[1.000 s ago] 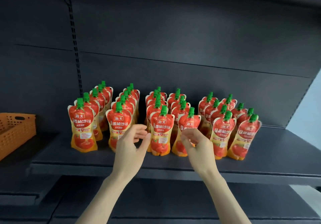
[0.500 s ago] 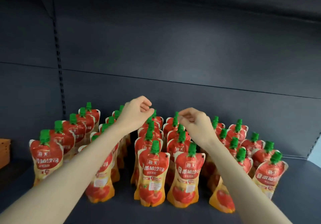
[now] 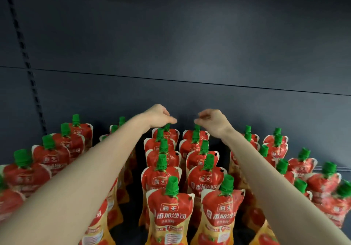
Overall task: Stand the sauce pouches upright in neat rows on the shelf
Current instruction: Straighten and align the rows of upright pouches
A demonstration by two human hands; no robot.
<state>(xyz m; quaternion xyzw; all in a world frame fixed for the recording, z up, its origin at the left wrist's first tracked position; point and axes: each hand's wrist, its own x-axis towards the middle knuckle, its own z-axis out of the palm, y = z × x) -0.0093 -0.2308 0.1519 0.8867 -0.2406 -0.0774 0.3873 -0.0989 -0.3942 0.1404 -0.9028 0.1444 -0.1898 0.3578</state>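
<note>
My left hand (image 3: 159, 116) and right hand (image 3: 213, 121) hover curled mid-frame, back pouches (image 3: 171, 133) upright just beneath each; pinching or not, I cannot tell.

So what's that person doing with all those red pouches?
A person is tidying sauce pouches on a dark shelf. They stand upright in rows. Both arms reach to the back; the left hand and right hand hover over the green caps of the rearmost middle pouches. Whether they grip them is unclear.

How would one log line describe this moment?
left hand: over rear pouch cap, grip unclear | right hand: over neighbouring rear cap, grip unclear | sauce pouches: upright in rows on shelf
</note>
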